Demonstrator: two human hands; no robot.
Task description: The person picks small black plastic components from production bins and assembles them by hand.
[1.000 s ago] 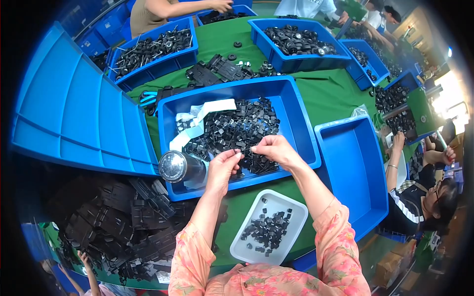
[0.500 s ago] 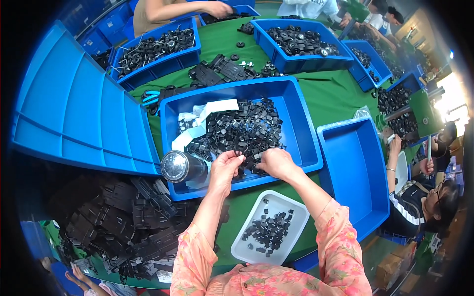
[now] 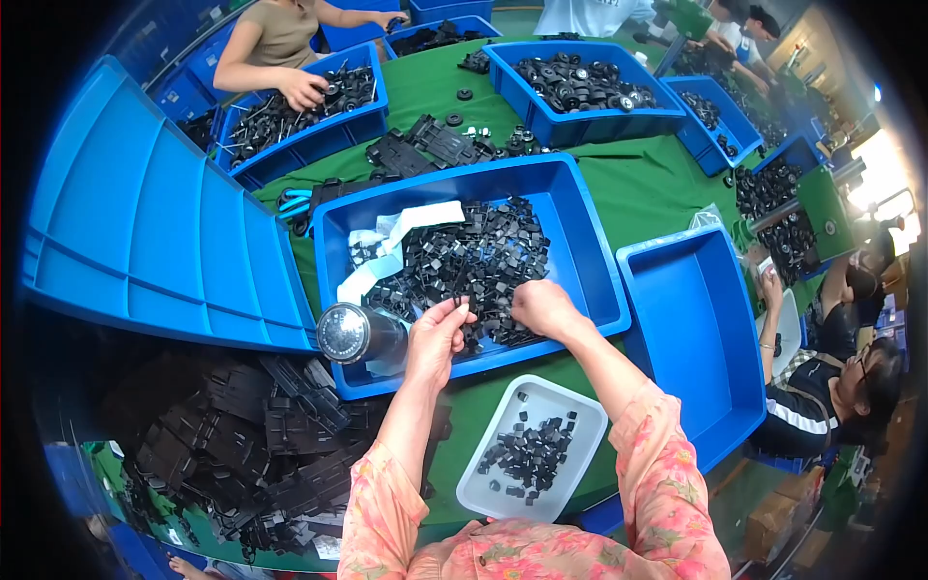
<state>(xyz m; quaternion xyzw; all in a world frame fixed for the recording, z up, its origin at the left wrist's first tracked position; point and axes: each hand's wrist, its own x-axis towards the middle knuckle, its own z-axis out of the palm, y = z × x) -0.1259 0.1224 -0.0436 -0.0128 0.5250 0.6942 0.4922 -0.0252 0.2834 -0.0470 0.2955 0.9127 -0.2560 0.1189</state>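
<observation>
Both hands are over a blue bin (image 3: 592, 232) that holds a heap of small black plastic parts (image 3: 478, 246). My left hand (image 3: 437, 340) is closed in a pinch, with a small black plastic part (image 3: 464, 301) at the fingertips. To its right, my right hand (image 3: 548, 309) rests at the heap's near edge with fingers curled together; what they hold is hidden. White paper strips (image 3: 425, 215) lie in the bin's left side. A dark jar with a silver lid (image 3: 344, 333) stands at its near left corner. Closer to me is a white tray (image 3: 474, 488) with similar black parts (image 3: 530, 454).
A blue bin (image 3: 691, 329) adjoins on the right. Upright on the left leans a large blue bin (image 3: 155, 213), above stacked black plastic plates (image 3: 222, 416). Bins of wheels (image 3: 580, 82) and axles (image 3: 338, 92) stand farther back. Co-workers sit around the green-covered table (image 3: 638, 184).
My right hand has lifted slightly up from the heap's edge. My left hand stays nearly in place, still pinching. At the far left, a co-worker's hand has come into the axle bin.
</observation>
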